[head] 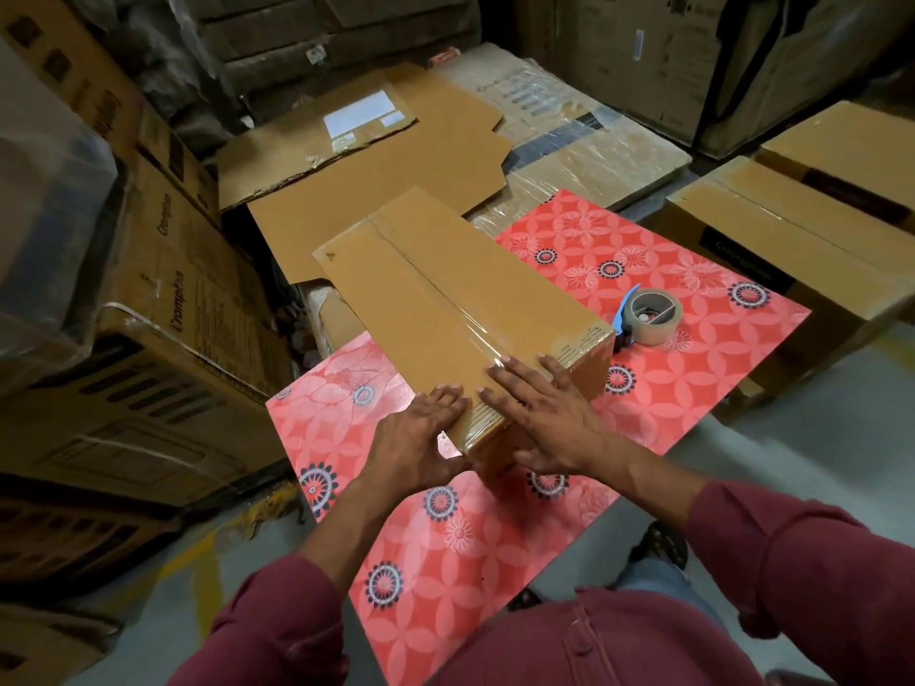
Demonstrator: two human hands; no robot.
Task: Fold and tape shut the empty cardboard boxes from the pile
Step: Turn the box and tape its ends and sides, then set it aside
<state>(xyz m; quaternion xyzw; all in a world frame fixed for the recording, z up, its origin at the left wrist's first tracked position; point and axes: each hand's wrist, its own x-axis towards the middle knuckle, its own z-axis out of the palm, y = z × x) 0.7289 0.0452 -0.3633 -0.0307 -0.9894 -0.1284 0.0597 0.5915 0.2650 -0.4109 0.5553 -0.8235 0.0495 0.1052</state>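
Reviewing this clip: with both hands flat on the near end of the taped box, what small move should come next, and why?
Probably press the tape end down over the box near edge: the left hand and right hand lie flat there, and the tape dispenser is set aside.

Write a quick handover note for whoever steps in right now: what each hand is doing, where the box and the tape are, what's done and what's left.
Left hand: open, fingers flat on the near end of the long brown cardboard box.
Right hand: open, pressing the clear tape strip down over that end.
The box lies on the red flower-patterned table. The brown tape roll in its blue-handled dispenser lies on the table, right of the box.
Done: top flaps folded shut, tape run along the centre seam.
Left: finish smoothing the tape end, then fold and tape the flattened cardboard sheets behind the box.
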